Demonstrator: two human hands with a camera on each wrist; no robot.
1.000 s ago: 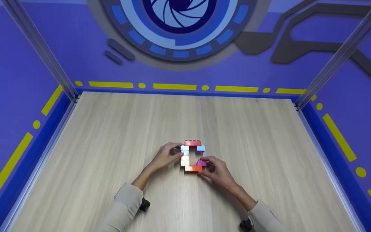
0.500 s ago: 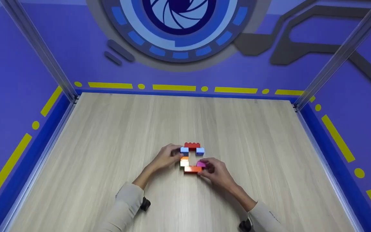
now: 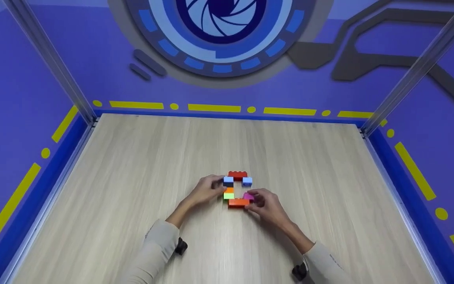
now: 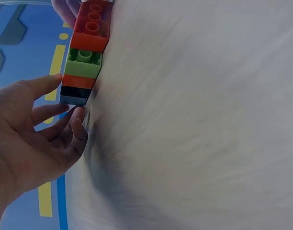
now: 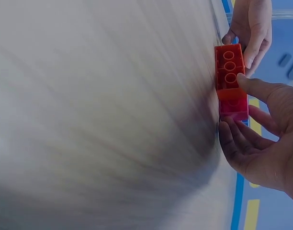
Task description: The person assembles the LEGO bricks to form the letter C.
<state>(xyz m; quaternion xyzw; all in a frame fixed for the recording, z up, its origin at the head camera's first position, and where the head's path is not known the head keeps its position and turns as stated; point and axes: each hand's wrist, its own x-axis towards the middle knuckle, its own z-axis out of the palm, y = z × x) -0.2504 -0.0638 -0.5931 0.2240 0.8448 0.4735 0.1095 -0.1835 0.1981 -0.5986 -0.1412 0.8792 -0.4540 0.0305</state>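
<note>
Interlocking toy bricks make an open ring between the two hands in the head view. A red brick (image 3: pixel 237 176) lies at the far side and an orange-red brick (image 3: pixel 239 203) at the near side. The left column has a light blue brick (image 3: pixel 228 179), a dark one, an orange one and a green brick (image 3: pixel 229 196). My left hand (image 3: pixel 205 190) holds this column between thumb and fingers. On the right side are a blue brick (image 3: pixel 247 181) and a magenta brick (image 5: pixel 234 108). My right hand (image 3: pixel 268 207) pinches the magenta and orange-red corner, thumb on the orange-red brick.
The pale wood-grain tabletop (image 3: pixel 164 150) spreads around the hands. Blue printed panels (image 3: pixel 73 47) with yellow marks and metal corner posts (image 3: pixel 49 59) enclose its back and sides. A gap separates the blue and magenta bricks on the ring's right side.
The brick ring has shifted slightly away from the body over the last half second, and the glare on its left column has faded. Both hands keep their hold.
</note>
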